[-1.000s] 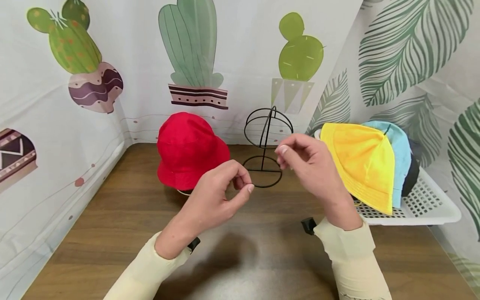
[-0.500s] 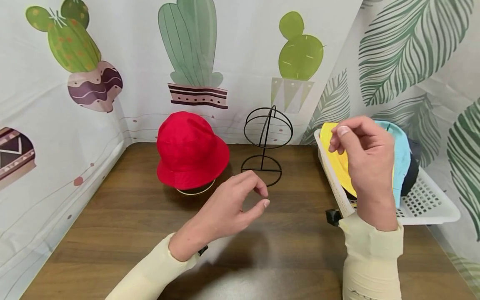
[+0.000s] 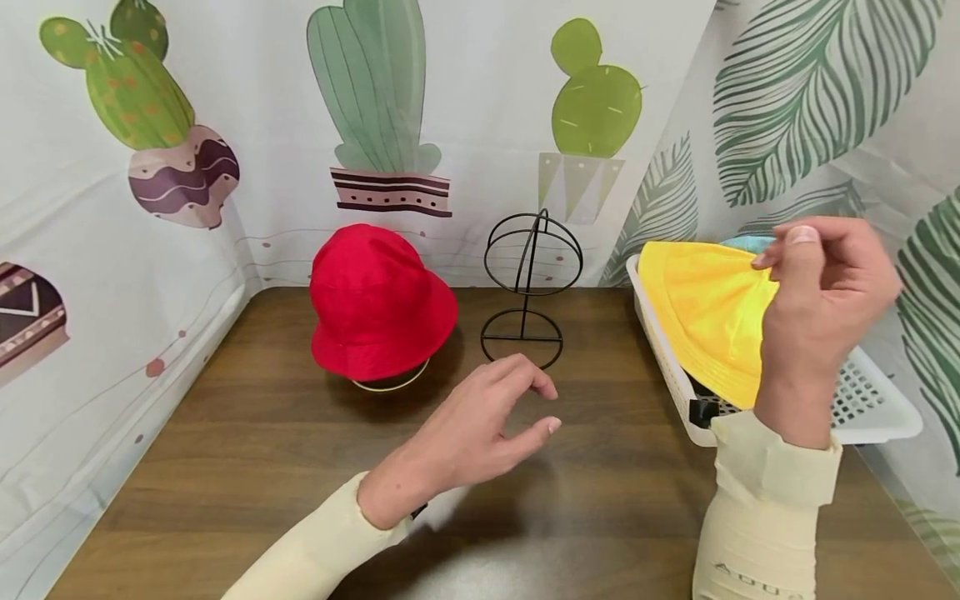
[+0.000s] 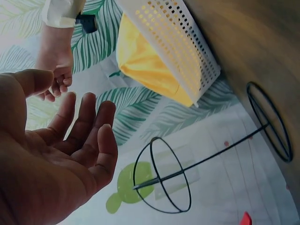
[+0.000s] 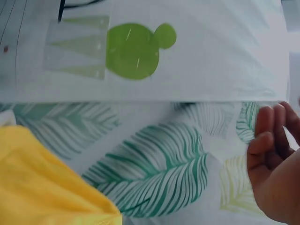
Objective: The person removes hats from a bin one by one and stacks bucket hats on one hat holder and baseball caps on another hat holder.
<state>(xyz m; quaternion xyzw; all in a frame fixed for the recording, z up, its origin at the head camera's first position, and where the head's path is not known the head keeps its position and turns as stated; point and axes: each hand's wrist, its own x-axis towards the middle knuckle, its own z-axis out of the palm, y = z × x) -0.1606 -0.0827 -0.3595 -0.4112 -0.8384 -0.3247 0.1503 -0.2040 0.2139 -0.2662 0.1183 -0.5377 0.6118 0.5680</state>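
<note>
My left hand (image 3: 480, 425) hovers over the middle of the table with its thumb and fingers apart, holding nothing. Loosely bent fingers show on it in the left wrist view. Above the white basket (image 3: 663, 362) my right hand (image 3: 828, 296) is raised, its fingers loosely curled round nothing. A yellow bucket hat (image 3: 705, 317) lies in that basket, below and left of the right hand. Behind it a bit of a light blue hat (image 3: 750, 243) shows; the rest is hidden. In the right wrist view the hand (image 5: 276, 168) is well apart from the yellow hat (image 5: 42, 183).
A red bucket hat (image 3: 378, 300) sits on a wire stand (image 3: 390, 386) at the back left. To its right stands a bare black wire hat stand (image 3: 525, 292). Patterned cloth (image 3: 487, 100) hangs behind the wooden table (image 3: 285, 492).
My right hand has moved right, from near the black stand to above the basket. The left hand has shifted slightly right and toward me, with its thumb and fingers spreading apart.
</note>
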